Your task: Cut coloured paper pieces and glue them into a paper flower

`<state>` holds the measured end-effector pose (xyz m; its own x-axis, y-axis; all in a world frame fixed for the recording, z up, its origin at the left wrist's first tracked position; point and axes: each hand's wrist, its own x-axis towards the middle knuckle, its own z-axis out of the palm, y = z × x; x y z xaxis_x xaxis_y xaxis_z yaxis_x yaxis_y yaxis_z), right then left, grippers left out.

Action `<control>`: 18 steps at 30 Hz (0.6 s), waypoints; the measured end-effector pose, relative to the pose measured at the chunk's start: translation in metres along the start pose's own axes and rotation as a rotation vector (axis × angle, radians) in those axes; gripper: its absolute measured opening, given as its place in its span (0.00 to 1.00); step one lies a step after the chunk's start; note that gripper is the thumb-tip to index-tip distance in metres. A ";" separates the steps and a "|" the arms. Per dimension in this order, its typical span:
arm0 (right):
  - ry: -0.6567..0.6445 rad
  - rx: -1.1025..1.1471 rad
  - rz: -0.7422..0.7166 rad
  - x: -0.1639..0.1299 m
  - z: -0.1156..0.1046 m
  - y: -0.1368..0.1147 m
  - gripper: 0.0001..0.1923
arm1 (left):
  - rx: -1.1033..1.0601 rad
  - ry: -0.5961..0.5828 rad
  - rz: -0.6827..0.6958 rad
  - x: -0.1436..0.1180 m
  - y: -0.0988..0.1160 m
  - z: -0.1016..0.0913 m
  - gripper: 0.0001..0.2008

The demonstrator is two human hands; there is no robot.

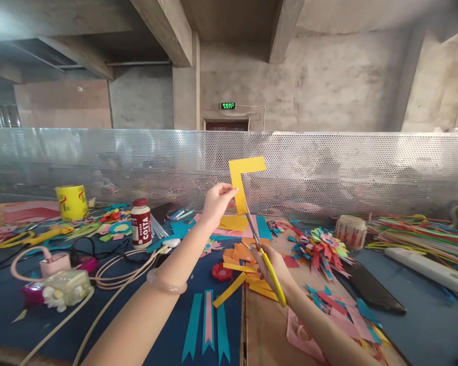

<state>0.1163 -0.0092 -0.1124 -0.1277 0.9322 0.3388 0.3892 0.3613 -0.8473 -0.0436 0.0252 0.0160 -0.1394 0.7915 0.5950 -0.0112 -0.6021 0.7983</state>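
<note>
Item: yellow paper, an L-shaped piece, held upright above the table, in front of the perforated metal screen. It is pinched at its lower left edge by the left hand, thumb and fingers closed on the paper, the other fingers curled.

Item: scissors, yellow-handled, gripped by the right hand, which is closed through the handles. The blades are raised and their tips meet the lower end of the paper's upright leg; how far apart the blades stand cannot be told.

Step in hand, as judged: a cut into the yellow paper, at or just after its start. The next move is judged to call for a steady pinch by the left hand, the blades kept in line with the leg, and the thumb kept off the cutting line, which lies just beside it.

Edges and room:
- Above the table the air about the paper is open; the screen stands behind, apart from it.
- Below the hands lie yellow and orange paper scraps, loose.
- A red-labelled bottle stands left of the left forearm, near it.
- Cables and a small clear box lie further left, under the left arm's outer side.
- A paper flower of many colours and a jar lie right of the scissors.
- A black phone lies near the right forearm.
- A roll of yellow tape stands far left, well apart.
</note>
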 end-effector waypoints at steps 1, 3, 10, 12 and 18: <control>0.002 0.004 -0.001 0.000 0.000 0.001 0.13 | 0.021 0.016 0.002 0.002 0.000 -0.003 0.07; 0.010 0.012 -0.004 0.001 0.000 0.002 0.13 | 0.073 0.040 0.012 0.006 0.000 -0.010 0.07; 0.023 0.029 -0.006 0.001 0.001 0.004 0.14 | -0.023 0.051 -0.070 0.008 -0.005 -0.014 0.07; 0.022 0.029 -0.007 0.001 0.001 0.004 0.15 | -0.041 0.062 -0.072 0.007 -0.004 -0.010 0.08; 0.004 0.018 -0.009 -0.001 0.001 0.002 0.15 | -0.055 0.073 0.013 0.004 -0.002 -0.005 0.09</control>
<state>0.1159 -0.0094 -0.1145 -0.1271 0.9288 0.3482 0.3713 0.3700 -0.8516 -0.0487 0.0291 0.0165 -0.2116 0.7751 0.5953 -0.0632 -0.6187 0.7831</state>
